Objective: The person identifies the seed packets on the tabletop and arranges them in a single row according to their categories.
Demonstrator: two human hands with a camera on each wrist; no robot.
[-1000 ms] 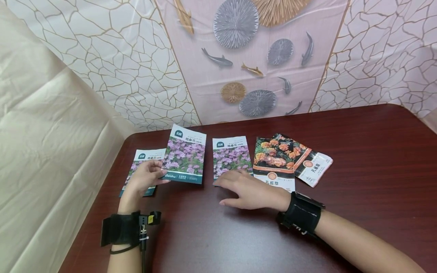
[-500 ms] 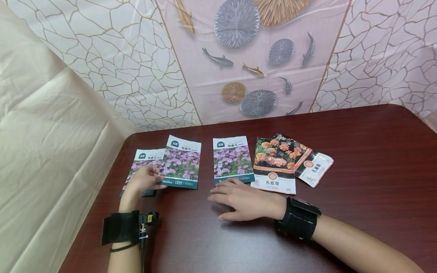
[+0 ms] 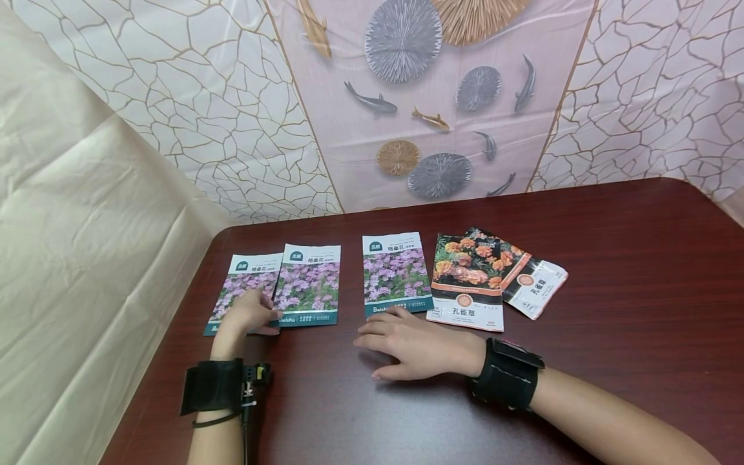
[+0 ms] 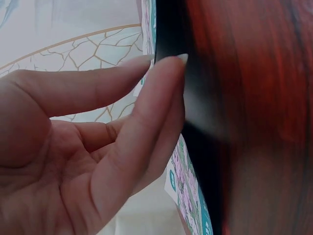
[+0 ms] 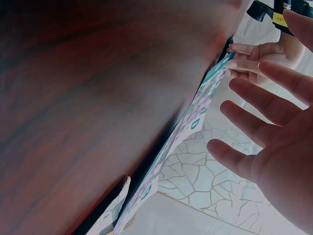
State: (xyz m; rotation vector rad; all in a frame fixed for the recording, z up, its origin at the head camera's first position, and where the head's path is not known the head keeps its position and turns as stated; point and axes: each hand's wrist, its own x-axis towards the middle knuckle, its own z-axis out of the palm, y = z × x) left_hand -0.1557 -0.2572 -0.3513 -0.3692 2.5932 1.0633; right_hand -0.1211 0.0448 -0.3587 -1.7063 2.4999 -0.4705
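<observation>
My left hand [image 3: 248, 315] pinches the lower left corner of a purple-flower seed packet [image 3: 308, 284] between thumb and fingers. In the left wrist view, its thumb and fingertips meet at that packet's edge. A second purple-flower packet [image 3: 247, 278] lies just left of it, partly covered by the hand. My right hand [image 3: 415, 342] is spread palm down, fingers apart and holding nothing. Its fingertips are by the lower edge of a third purple-flower packet [image 3: 397, 271]; whether they touch it I cannot tell. In the right wrist view, those fingers [image 5: 264, 105] look straight.
Right of these lies an orange-flower seed packet [image 3: 467, 281], overlapping another orange-flower packet [image 3: 535, 284] turned at an angle. All lie on a dark red wooden table [image 3: 628, 323]. A patterned cloth [image 3: 476, 142] hangs behind it, and a pale cloth [image 3: 87, 245] hangs at the left.
My left hand has lowered the pinched purple-flower packet to the table beside the leftmost one. My right hand has drawn back toward me, off the third purple packet, then stayed nearly still.
</observation>
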